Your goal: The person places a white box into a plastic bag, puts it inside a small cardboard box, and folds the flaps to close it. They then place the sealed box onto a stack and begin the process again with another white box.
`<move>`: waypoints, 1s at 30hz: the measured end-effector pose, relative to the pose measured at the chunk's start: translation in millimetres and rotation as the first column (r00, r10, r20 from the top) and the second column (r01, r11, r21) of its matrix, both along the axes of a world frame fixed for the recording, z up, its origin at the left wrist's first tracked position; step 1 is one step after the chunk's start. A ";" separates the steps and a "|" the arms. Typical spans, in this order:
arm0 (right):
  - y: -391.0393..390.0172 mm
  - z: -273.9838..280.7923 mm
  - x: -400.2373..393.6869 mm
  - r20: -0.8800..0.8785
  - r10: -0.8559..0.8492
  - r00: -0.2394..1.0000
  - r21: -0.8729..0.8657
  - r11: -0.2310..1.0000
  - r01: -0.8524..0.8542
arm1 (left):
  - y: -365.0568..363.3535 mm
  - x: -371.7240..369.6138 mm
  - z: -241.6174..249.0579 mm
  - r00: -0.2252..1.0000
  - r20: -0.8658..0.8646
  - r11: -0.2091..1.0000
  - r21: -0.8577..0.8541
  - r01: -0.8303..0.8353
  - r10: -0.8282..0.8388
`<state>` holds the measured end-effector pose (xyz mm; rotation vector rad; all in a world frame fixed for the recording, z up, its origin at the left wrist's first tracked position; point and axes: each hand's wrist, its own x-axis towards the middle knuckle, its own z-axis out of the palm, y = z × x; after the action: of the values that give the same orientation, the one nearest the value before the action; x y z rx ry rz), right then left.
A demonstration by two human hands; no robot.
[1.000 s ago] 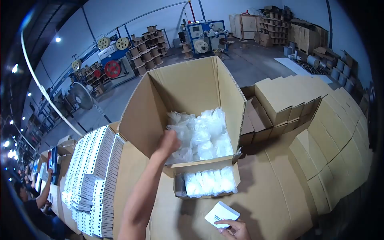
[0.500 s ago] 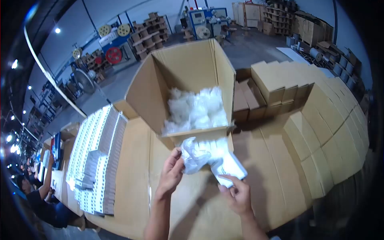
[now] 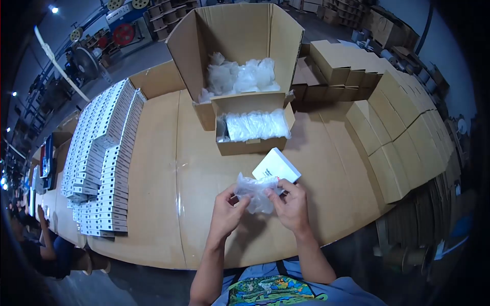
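Observation:
A crumpled clear plastic bag (image 3: 249,187) is pinched between both my hands. My left hand (image 3: 228,210) grips its left side with thumb and fingers, and my right hand (image 3: 290,204) has its right side. Just beyond the bag is a flat white box (image 3: 276,167) with dark and red print, tilted at an angle; its near end is overlapped by the bag and my right fingers. Farther out stands a small open carton (image 3: 245,148) holding a row of plastic-wrapped items (image 3: 258,125).
Behind the small carton, a large open cardboard box (image 3: 232,30) contains loose plastic bags (image 3: 247,76). White boxes (image 3: 109,135) form tall stacks at the left. Brown cartons (image 3: 403,137) are piled along the right. A person (image 3: 48,245) is at the far left.
My view has tilted down. The plastic bag and white box are nearer me and lower; my right hand has gone from the box to the bag. The wrapped items in the small carton now show fully.

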<state>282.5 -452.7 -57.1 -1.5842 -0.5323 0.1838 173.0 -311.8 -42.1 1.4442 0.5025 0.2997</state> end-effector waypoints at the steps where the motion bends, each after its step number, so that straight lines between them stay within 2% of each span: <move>1: -4.6 4.0 -0.8 -0.081 0.082 0.993 0.049 0.996 -0.078 | 6.5 -5.8 -16.1 1.000 0.019 0.998 -0.059 -0.006 0.007; 3: -9.5 6.4 -3.6 -0.164 0.083 0.983 0.146 0.987 -0.059 | 13.5 -15.2 -29.2 0.995 0.092 0.975 -0.222 -0.023 0.045; 5: -12.2 7.2 -7.5 -0.209 0.094 0.973 0.218 0.975 -0.047 | 16.4 -23.3 -26.9 0.992 0.107 0.960 -0.278 -0.029 0.061; 7: -15.4 4.8 -9.5 -0.202 0.095 0.975 0.157 0.985 -0.063 | 12.3 -29.9 -24.3 0.986 0.093 0.927 -0.361 -0.099 0.141; 10: -17.2 2.7 -12.5 -0.185 0.104 0.977 0.066 0.993 -0.093 | 8.3 -32.3 -3.8 0.983 0.095 0.954 -0.271 -0.126 0.156; 12: -15.9 -1.2 -16.1 -0.182 0.127 0.975 0.059 0.991 -0.118 | 8.0 -29.4 -9.0 0.995 0.100 0.995 0.095 -0.030 0.020; 14: -12.7 -12.1 -18.7 -0.188 0.163 0.969 0.103 0.984 -0.145 | 7.3 -28.0 -3.3 0.995 0.032 0.921 0.384 0.071 -0.090; 15: -13.1 -17.2 -18.7 -0.129 0.140 0.982 0.011 0.990 -0.140 | 5.6 -24.6 -6.2 0.998 0.064 0.941 0.338 0.006 -0.029; 18: -18.8 -19.9 -15.5 -0.055 0.246 0.968 -0.092 0.964 -0.250 | 2.4 -22.8 -6.7 0.991 0.062 0.988 0.097 -0.124 0.118; 19: -17.7 -11.0 -19.0 -0.148 0.271 0.951 0.000 0.962 -0.274 | 1.4 -22.3 -4.5 0.991 0.032 0.986 0.095 -0.136 0.133; 22: -22.8 -11.4 -12.5 -0.227 0.287 0.931 0.027 0.957 -0.289 | -1.9 -16.4 -18.1 0.974 0.154 0.986 -0.020 -0.163 0.164; 23: -22.8 -12.6 -11.9 -0.324 0.280 0.904 0.115 0.960 -0.257 | 0.3 -14.9 -27.0 0.975 0.186 0.991 0.031 -0.130 0.122; 26: -20.2 -18.0 -10.2 -0.577 0.284 0.766 0.334 0.938 -0.095 | 3.2 -27.1 -6.5 0.999 0.031 0.998 -0.046 -0.034 0.035; 28: -18.4 -18.3 -6.3 -0.698 0.297 0.651 0.435 0.899 0.056 | 12.4 -34.5 -12.5 0.990 0.111 0.994 0.049 -0.093 0.087; 29: -19.9 -18.0 -5.1 -0.724 0.335 0.603 0.470 0.880 0.075 | 15.6 -33.8 -23.2 0.972 0.211 0.951 0.264 -0.162 0.108; 30: -19.3 -16.3 -4.8 -0.743 0.340 0.577 0.468 0.879 0.086 | 16.9 -31.5 -18.8 0.946 0.307 0.857 0.455 -0.242 0.105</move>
<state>277.6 -472.0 -73.4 -0.8269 0.0625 0.8098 141.5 -294.9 -60.8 1.8142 0.3436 0.8098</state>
